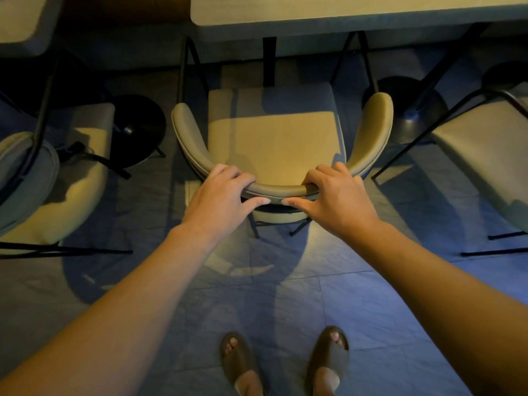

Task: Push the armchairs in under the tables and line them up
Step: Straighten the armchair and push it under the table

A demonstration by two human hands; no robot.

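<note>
A beige armchair [274,144] with a curved backrest and thin black legs stands in front of me, facing a long grey table [343,12]. Its seat front lies just under the table's near edge. My left hand [223,195] grips the left part of the curved backrest, fingers over the top and thumb below. My right hand [337,195] holds the right part of the same backrest in the same way. The two thumbs nearly meet at the middle of the back.
A second armchair [57,178] stands at the left beside a round black table base [137,130], under another table [23,21]. A third armchair [485,155] is at the right edge. Another round base [411,110] sits under the long table. My sandalled feet [285,364] stand on grey tiles.
</note>
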